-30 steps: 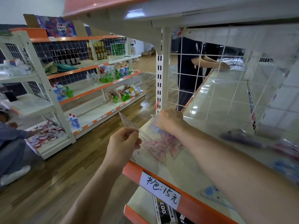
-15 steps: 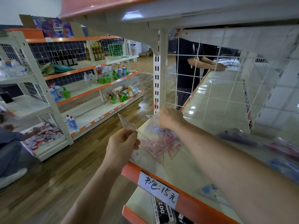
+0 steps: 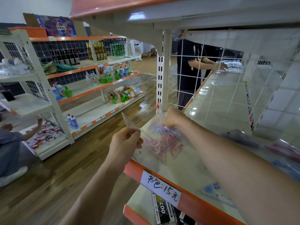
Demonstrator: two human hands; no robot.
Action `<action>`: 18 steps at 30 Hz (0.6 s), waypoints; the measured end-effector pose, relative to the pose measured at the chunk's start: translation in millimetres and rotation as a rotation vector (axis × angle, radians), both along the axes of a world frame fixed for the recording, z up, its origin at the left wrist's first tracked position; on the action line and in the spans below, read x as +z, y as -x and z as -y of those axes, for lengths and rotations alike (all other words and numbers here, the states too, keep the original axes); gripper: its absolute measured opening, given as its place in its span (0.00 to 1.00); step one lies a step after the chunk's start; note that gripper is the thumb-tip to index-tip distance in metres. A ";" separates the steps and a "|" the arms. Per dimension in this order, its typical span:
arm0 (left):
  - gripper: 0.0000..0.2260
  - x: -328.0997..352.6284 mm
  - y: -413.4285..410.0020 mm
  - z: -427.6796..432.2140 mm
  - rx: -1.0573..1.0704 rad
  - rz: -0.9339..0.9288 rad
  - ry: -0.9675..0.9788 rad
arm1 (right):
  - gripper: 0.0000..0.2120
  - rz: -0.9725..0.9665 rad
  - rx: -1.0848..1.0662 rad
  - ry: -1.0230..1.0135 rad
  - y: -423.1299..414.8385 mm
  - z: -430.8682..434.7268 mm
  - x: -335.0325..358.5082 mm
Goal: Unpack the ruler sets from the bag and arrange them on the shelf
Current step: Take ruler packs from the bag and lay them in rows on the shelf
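The cream shelf board lies open from the front. A white wire-grid back panel closes the rear, and a white slotted upright post blocks the left corner.

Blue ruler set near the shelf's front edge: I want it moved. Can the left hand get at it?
Likely not yet: left hand grips a clear triangular ruler, though the blue ruler set lies uncovered.

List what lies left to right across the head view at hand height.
Crouching person → two blue-capped bottles → left hand pinching a ruler set → right hand gripping the clear bag → blurred dark packets on the shelf.
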State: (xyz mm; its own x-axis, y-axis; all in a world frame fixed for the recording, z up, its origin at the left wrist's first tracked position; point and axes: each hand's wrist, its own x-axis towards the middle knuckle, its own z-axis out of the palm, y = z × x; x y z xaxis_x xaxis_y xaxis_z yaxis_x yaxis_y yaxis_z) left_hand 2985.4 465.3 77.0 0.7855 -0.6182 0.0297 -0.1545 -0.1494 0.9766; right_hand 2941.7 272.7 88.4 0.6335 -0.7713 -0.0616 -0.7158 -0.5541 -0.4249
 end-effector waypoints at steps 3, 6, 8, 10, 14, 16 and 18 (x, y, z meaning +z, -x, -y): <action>0.05 3.5 4.5 2.1 0.010 -0.039 0.002 | 0.11 0.133 0.006 -0.145 17.3 1.9 7.7; 0.05 9.7 16.3 7.6 0.007 -0.080 -0.009 | 0.11 0.234 0.029 -0.280 55.6 1.8 26.7; 0.05 15.6 27.6 12.5 -0.009 -0.125 -0.020 | 0.05 0.226 0.065 -0.327 86.4 1.2 40.5; 0.06 21.6 38.7 18.5 -0.043 -0.212 -0.011 | 0.05 0.198 0.075 -0.324 117.3 2.0 51.0; 0.04 27.3 56.7 32.1 -0.107 -0.299 0.031 | 0.08 0.224 0.025 -0.344 170.2 7.8 60.6; 0.05 26.7 64.8 38.6 -0.165 -0.333 0.074 | 0.07 0.268 -0.010 -0.390 193.8 7.3 64.3; 0.06 26.9 74.3 44.2 -0.220 -0.351 0.101 | 0.07 0.290 -0.026 -0.402 216.3 5.3 69.1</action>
